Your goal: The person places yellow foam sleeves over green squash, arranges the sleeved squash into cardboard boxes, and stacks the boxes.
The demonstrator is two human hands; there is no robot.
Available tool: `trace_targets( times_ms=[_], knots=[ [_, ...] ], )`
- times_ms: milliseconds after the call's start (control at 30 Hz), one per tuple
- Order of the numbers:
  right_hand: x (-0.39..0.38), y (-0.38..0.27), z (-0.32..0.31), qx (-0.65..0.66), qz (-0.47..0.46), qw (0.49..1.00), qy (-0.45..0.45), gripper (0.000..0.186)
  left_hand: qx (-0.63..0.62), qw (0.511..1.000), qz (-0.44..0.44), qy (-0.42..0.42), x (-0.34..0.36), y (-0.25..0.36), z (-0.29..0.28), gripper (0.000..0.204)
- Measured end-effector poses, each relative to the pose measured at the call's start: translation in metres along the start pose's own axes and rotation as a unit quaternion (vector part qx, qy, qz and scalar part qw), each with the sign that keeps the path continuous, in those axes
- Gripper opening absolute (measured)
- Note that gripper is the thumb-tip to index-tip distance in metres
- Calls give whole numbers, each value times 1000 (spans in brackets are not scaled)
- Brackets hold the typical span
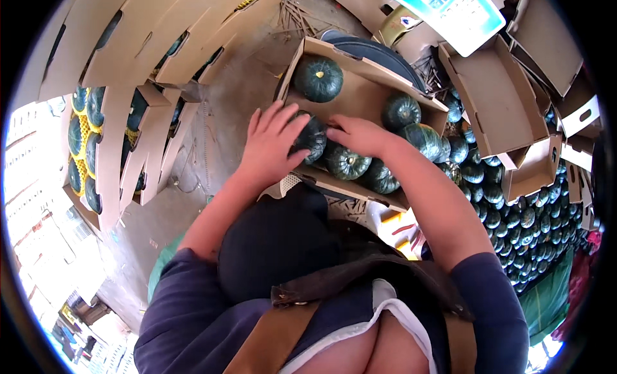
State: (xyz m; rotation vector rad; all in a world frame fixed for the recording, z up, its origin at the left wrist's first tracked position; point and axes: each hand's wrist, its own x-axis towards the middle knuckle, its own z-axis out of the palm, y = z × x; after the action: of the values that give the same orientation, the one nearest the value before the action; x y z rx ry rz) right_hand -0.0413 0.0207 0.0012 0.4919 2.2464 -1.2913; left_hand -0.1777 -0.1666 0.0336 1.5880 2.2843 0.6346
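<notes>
A cardboard box (pixel 364 91) holds several dark green squashes (pixel 319 80), some along its near side and right end. My left hand (pixel 275 141) lies on a squash (pixel 311 141) at the box's near left corner, fingers curved over it and thumb low at its side. My right hand (pixel 357 135) comes from the right with bent fingers against the same squash, its fingertips partly hidden. Other squashes (pixel 347 163) sit just below and right of my right hand.
Stacked boxes of netted squashes (pixel 151 53) stand left on the floor (pixel 238 59). A dark round tub (pixel 376 49) is behind my box. Right are cardboard trays (pixel 485 91), a squash pile (pixel 536 223) and green sheeting (pixel 545 293). A blue-white packet or board (pixel 453 14) is at the top.
</notes>
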Motion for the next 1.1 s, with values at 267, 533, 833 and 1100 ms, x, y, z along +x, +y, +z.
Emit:
trace_targets(
  times_ms=[267, 533, 833, 1100],
  knots=[
    [-39, 5, 3, -29, 121, 992, -5, 83, 63, 992, 21, -104, -2, 8, 14, 72],
    [-26, 1, -51, -167, 116, 946, 254, 56, 65, 990, 24, -126, -1, 11, 11, 70],
    [-125, 46, -75, -43, 124, 982, 136, 68, 54, 990, 38, -123, -2, 7, 9, 73],
    [-147, 29, -72, -17, 159, 978, 135, 75, 84, 989, 25, -122, 0, 13, 8, 76]
  ],
)
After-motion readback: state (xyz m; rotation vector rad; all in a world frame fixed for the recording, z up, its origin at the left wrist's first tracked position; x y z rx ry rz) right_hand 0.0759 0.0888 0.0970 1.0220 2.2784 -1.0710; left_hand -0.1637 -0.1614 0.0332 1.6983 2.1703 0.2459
